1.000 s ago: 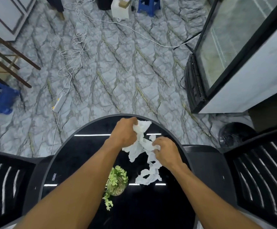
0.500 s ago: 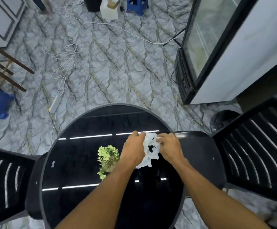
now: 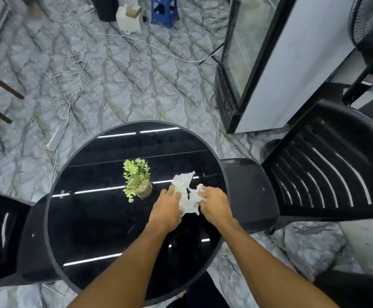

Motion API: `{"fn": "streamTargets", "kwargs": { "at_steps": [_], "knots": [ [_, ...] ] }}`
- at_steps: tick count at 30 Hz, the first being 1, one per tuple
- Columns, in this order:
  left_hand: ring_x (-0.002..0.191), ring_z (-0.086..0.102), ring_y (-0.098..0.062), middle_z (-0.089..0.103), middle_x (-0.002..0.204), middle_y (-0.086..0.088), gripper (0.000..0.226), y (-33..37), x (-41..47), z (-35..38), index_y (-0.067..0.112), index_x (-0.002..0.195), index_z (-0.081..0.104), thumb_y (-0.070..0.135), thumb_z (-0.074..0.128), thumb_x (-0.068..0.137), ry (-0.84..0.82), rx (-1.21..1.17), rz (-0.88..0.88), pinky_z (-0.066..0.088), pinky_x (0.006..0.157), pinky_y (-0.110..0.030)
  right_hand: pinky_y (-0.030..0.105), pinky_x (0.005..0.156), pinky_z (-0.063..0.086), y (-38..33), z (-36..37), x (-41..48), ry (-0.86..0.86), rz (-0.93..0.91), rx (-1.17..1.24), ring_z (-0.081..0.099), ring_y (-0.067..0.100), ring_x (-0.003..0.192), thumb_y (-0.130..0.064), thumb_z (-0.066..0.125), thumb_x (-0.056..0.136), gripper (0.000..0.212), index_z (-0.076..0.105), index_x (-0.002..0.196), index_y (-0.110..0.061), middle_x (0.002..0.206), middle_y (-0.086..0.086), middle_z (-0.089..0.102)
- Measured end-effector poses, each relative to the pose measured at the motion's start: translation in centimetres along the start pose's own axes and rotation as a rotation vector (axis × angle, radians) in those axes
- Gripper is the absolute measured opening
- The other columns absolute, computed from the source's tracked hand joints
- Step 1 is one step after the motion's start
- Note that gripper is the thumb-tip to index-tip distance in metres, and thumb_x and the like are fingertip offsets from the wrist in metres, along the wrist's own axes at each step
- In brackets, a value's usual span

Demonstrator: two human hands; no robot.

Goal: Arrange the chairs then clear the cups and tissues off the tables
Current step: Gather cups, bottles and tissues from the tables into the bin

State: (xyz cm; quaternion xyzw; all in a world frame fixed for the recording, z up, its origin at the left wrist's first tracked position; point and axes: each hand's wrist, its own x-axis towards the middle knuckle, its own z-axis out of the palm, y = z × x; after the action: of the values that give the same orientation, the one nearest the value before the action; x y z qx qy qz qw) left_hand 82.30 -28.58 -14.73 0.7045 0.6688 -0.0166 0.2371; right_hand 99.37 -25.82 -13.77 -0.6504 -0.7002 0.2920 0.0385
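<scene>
My left hand (image 3: 166, 210) and right hand (image 3: 214, 204) both grip crumpled white tissues (image 3: 187, 196), bunched between them over round black table (image 3: 87, 230), just right of small potted plant (image 3: 137, 181).

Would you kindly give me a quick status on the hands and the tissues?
Left hand and right hand both grip the tissues over the table. Potted plant close left, untouched.

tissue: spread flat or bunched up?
Bunched: the tissue is a crumpled wad gripped between left hand and right hand.
</scene>
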Motion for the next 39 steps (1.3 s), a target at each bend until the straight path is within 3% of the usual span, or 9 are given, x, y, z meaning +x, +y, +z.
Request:
{"fn": "streamTargets", "kwargs": {
  "at_steps": [5, 10, 15, 24, 27, 30, 32, 34, 39],
  "knots": [
    [0.097, 0.056, -0.022, 0.06, 0.111, -0.001, 0.012, 0.1, -1.4, 0.4, 0.012, 0.097, 0.07, 0.012, 0.067, 0.086, 0.074, -0.049, -0.021, 0.052, 0.079, -0.036, 0.034, 0.079, 0.059, 1.4, 0.6, -1.3, -0.016, 0.134, 0.218, 0.07, 0.018, 0.088, -0.008, 0.066, 0.084, 0.02, 0.079, 0.094, -0.019, 0.095, 0.0, 0.073],
    [0.089, 0.06, -0.021, 0.061, 0.088, 0.002, 0.003, 1.1, -3.0, -1.1, 0.014, 0.084, 0.063, 0.015, 0.065, 0.085, 0.148, -0.199, -0.065, 0.045, 0.071, -0.028, 0.018, 0.079, 0.055, 1.8, -0.7, -2.8, 0.027, 0.205, 0.369, 0.069, 0.004, 0.087, 0.001, 0.065, 0.087, 0.029, 0.074, 0.112, -0.011, 0.102, -0.008, 0.067],
    [0.083, 0.06, -0.02, 0.065, 0.087, -0.001, 0.006, 3.3, -3.4, -4.4, 0.008, 0.085, 0.066, 0.013, 0.067, 0.08, 0.204, -0.323, -0.071, 0.051, 0.072, -0.032, 0.039, 0.083, 0.061, 2.2, -3.8, -3.6, 0.064, 0.218, 0.442, 0.071, 0.015, 0.094, -0.005, 0.071, 0.08, 0.028, 0.076, 0.106, -0.015, 0.117, 0.008, 0.068],
    [0.084, 0.06, -0.017, 0.064, 0.088, 0.004, 0.007, 7.8, -2.7, -7.9, 0.008, 0.085, 0.068, 0.013, 0.068, 0.081, 0.22, -0.39, 0.029, 0.051, 0.075, -0.03, 0.03, 0.083, 0.06, 4.1, -8.8, -5.0, 0.214, 0.223, 0.477, 0.068, 0.014, 0.101, -0.012, 0.081, 0.079, 0.03, 0.076, 0.108, -0.013, 0.116, 0.007, 0.071],
    [0.071, 0.061, -0.018, 0.062, 0.073, 0.005, 0.011, 10.9, -2.2, -8.4, 0.015, 0.067, 0.061, 0.014, 0.062, 0.078, 0.163, -0.38, 0.106, 0.054, 0.066, -0.034, 0.026, 0.077, 0.06, 6.6, -10.8, -6.3, 0.26, 0.257, 0.492, 0.068, 0.009, 0.089, -0.014, 0.081, 0.08, 0.03, 0.076, 0.109, -0.013, 0.115, 0.005, 0.072],
    [0.081, 0.063, -0.022, 0.067, 0.086, 0.0, 0.006, 15.7, -2.0, -8.2, 0.01, 0.084, 0.068, 0.014, 0.064, 0.082, 0.118, -0.342, 0.214, 0.055, 0.074, -0.034, 0.032, 0.086, 0.059, 9.7, -13.1, -8.8, 0.328, 0.29, 0.519, 0.07, 0.013, 0.098, -0.015, 0.08, 0.081, 0.031, 0.075, 0.111, -0.012, 0.12, 0.004, 0.07],
    [0.1, 0.063, -0.024, 0.067, 0.107, -0.005, 0.026, 19.5, -2.2, -7.6, 0.009, 0.112, 0.068, 0.016, 0.067, 0.087, 0.099, -0.309, 0.289, 0.053, 0.088, -0.034, 0.023, 0.098, 0.05, 12.5, -14.4, -11.2, 0.374, 0.327, 0.515, 0.064, 0.014, 0.113, -0.014, 0.079, 0.083, 0.03, 0.074, 0.113, -0.011, 0.121, 0.002, 0.07],
    [0.107, 0.062, -0.023, 0.067, 0.116, -0.004, 0.041, 23.7, -2.6, -6.8, 0.013, 0.128, 0.062, 0.018, 0.068, 0.088, 0.07, -0.285, 0.382, 0.051, 0.094, -0.034, 0.014, 0.095, 0.041, 15.7, -15.8, -14.1, 0.44, 0.379, 0.515, 0.06, 0.012, 0.118, -0.015, 0.078, 0.083, 0.03, 0.075, 0.113, -0.013, 0.121, -0.001, 0.07],
    [0.093, 0.065, -0.025, 0.069, 0.097, -0.002, 0.021, 35.8, -4.7, -3.9, 0.012, 0.105, 0.066, 0.018, 0.064, 0.085, -0.005, -0.177, 0.606, 0.052, 0.081, -0.034, 0.011, 0.086, 0.04, 24.7, -18.9, -22.5, 0.608, 0.549, 0.559, 0.067, 0.016, 0.105, -0.014, 0.079, 0.079, 0.03, 0.077, 0.109, -0.016, 0.111, 0.002, 0.074]
  ]
}}
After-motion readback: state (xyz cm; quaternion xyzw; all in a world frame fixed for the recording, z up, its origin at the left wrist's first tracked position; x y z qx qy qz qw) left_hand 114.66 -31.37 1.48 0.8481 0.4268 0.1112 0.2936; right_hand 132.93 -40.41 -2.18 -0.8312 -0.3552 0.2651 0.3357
